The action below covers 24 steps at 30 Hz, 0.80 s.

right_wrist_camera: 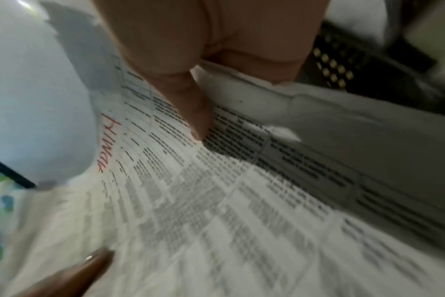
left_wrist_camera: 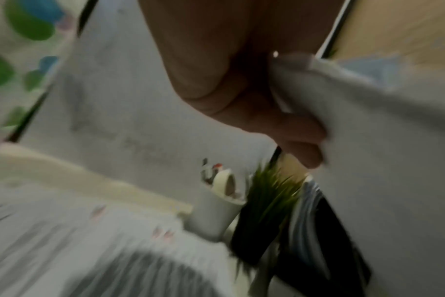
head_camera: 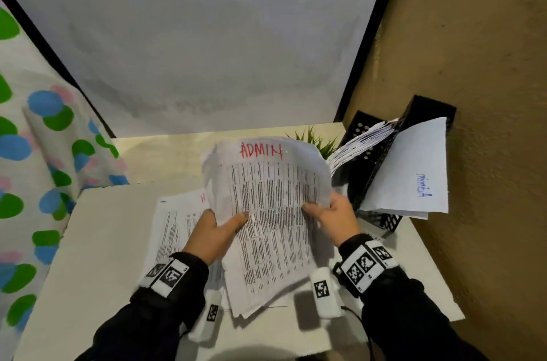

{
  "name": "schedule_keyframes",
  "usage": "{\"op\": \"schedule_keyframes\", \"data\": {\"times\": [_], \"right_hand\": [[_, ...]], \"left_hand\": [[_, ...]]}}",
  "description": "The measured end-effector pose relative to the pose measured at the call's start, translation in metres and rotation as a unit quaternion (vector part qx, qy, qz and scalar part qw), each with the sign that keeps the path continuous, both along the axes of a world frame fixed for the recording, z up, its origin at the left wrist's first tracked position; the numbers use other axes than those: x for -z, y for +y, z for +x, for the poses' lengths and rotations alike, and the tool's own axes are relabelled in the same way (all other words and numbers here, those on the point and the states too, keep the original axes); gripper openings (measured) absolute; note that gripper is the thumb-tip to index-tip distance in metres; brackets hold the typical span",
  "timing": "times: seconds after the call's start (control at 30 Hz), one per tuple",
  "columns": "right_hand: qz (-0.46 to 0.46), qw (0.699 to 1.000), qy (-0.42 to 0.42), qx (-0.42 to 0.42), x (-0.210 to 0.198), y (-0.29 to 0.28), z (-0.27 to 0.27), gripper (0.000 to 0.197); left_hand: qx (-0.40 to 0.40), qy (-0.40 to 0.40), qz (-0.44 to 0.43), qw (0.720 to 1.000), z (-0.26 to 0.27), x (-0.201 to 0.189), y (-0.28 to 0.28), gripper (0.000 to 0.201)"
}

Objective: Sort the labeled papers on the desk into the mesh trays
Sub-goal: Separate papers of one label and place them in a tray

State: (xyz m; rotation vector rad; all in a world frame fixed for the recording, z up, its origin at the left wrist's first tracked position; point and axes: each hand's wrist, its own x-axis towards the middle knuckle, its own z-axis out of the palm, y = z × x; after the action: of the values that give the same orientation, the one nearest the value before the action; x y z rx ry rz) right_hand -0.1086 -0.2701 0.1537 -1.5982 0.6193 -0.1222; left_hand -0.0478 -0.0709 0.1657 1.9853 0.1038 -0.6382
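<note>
— What lay across the scene, biggest thing first?

— A pale, flat desk surface (head_camera: 103, 242) ran under everything. At its right edge, against the tan wall, stood the black mesh trays (head_camera: 370, 171), tilted, with a thick sheaf of white sheets (head_camera: 355, 147) poking out of one slot and a folded white sheet with blue handwriting (head_camera: 414, 174) leaning in another.

— And the papers being sorted?

— A stack of white printed sheets headed "ADMIN" in red marker (head_camera: 275, 212) was lifted off the desk, between the two hands, just left of the trays. Under it, flat on the desk, lay more white printed pages with red lettering at the top (head_camera: 174, 227).

— How did the left hand (head_camera: 216, 233) hold it?

— Thumb across the printed face, the other fingers (left_wrist_camera: 300, 130) curled behind the left edge; a firm pinch, seen blurred from the left wrist.

— The right hand (head_camera: 334, 215)?

— It gripped the right edge the same way: the thumb (right_wrist_camera: 191, 108) pressed onto the print, fingers wrapped behind the sheets, close to the mesh.

— Anything smaller?

— A small green spiky plant (head_camera: 319, 141) in a dark pot stood behind the stack, beside the trays, and next to it a white cup holding a roll of tape (left_wrist_camera: 216, 209).
</note>
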Motion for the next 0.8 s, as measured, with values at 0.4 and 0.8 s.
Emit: {"op": "schedule_keyframes", "data": {"times": [0.4, 0.8], "right_hand": [[-0.262, 0.896, 0.147, 0.326, -0.046, -0.16, -0.054, 0.081], [-0.186, 0.953, 0.123, 0.203, -0.028, -0.176, -0.052, 0.018]], "left_hand": [[0.103, -0.1, -0.064, 0.988, 0.011, -0.043, -0.077, 0.053], [0.192, -0.425, 0.011, 0.884, -0.014, -0.095, -0.176, 0.03]]}}
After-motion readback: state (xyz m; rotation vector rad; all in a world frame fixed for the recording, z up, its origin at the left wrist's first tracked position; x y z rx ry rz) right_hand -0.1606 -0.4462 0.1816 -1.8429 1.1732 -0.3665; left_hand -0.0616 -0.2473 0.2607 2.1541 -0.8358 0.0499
